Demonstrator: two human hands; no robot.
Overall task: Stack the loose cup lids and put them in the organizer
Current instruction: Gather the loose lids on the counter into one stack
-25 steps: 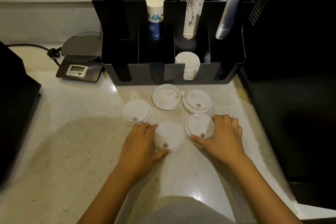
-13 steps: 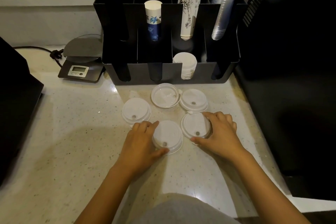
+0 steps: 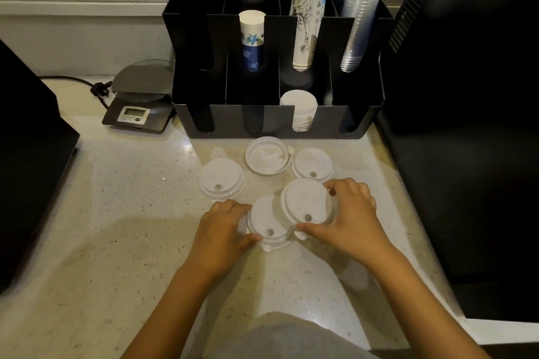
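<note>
On the speckled counter (image 3: 131,213), the right hand (image 3: 347,213) grips a lid (image 3: 306,201) over the 9 o'clock lid (image 3: 262,218), which the left hand (image 3: 224,221) clasps steady for stacking.

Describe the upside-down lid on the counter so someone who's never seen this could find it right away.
Start at the black organizer at the back of the counter. Just in front of its lid stack lie five loose lids; the flipped lid is nearest the organizer, between two others. It alone shows its hollow underside and looks glassy, while the others sit dome up, each with a small hole.
</note>
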